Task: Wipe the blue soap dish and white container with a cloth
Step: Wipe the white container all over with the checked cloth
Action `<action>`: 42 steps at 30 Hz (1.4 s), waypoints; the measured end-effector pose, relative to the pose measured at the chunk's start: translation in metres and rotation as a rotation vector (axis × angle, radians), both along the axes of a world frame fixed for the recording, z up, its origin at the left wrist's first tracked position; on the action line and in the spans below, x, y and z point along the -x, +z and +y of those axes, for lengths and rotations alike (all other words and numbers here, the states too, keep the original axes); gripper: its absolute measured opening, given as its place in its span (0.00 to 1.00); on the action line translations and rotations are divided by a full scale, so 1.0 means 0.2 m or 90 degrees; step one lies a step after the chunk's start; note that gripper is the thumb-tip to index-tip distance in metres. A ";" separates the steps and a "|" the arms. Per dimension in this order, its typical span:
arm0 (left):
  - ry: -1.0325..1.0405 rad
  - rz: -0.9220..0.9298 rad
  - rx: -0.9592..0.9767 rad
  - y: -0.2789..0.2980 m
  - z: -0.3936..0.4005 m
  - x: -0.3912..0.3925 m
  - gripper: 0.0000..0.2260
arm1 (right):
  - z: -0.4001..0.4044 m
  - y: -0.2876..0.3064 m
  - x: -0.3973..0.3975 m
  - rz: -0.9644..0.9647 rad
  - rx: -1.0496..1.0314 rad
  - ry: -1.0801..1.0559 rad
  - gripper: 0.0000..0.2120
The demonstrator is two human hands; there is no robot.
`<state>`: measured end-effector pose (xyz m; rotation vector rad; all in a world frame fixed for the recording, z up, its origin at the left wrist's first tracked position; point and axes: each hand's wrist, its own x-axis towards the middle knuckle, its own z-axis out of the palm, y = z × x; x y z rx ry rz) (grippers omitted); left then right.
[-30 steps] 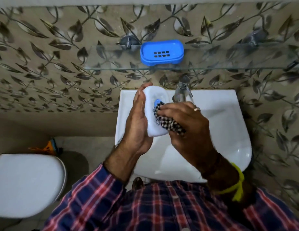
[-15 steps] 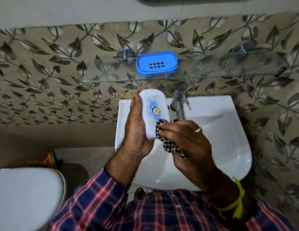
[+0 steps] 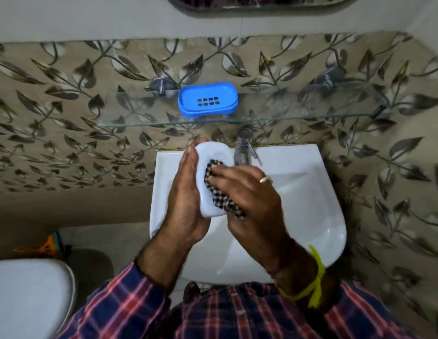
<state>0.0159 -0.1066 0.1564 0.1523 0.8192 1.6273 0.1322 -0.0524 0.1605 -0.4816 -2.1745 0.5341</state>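
Bathroom wall of beige tile with dark leaf-and-vine print (image 3: 66, 133) filled the background, a clear glass shelf (image 3: 298, 111) across the upper middle of frame, a white ceramic washbasin (image 3: 310, 196) below it with a chrome tap (image 3: 242, 148) at its back edge.

Smooth white oblong plastic container with rounded corners (image 3: 213, 152) sat at frame centre, over the left part of the basin, long axis running up-down in frame, tilted slightly to upper right. Left hand (image 3: 186, 199) backed it from the left, fingers straight along its length, fingertips showing over the top end. Right hand (image 3: 247, 192) came in from the right, fingers curled round a bunched black-and-white checked cloth (image 3: 220, 192) pressed against the container's open face, mid to lower part. Right hand was the nearer one to the face being wiped; upper end of the container showed bare, so the stroke likely had to run up along the long axis.

Glossy blue oval plastic soap dish with slotted drain holes (image 3: 208, 99) stood on the glass shelf, above and well apart from both hands, long axis left-right, untouched. Reaching it would mean going up-frame, past the tap.

White toilet lid (image 3: 27, 297) at lower left. Plaid shirt sleeves at bottom.
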 end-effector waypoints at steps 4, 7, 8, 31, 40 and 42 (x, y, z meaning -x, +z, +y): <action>0.016 0.054 0.063 -0.04 -0.01 -0.06 0.26 | 0.09 0.02 0.00 0.037 0.091 -0.117 0.24; 0.043 0.050 0.072 -0.04 -0.01 -0.08 0.27 | 0.09 0.07 0.06 0.000 0.061 -0.032 0.26; 0.054 0.030 0.054 -0.05 -0.01 -0.06 0.27 | 0.07 0.06 0.05 -0.014 0.044 0.007 0.27; 0.091 0.326 0.243 -0.24 0.02 -0.10 0.18 | 0.20 -0.25 -0.27 -0.008 0.491 -0.307 0.07; 0.081 0.273 0.310 -0.32 0.11 -0.11 0.17 | 0.34 -0.44 -0.35 0.063 0.819 -0.364 0.05; 0.102 0.268 0.318 -0.34 0.08 -0.10 0.16 | 0.33 -0.44 -0.32 0.067 0.856 -0.321 0.03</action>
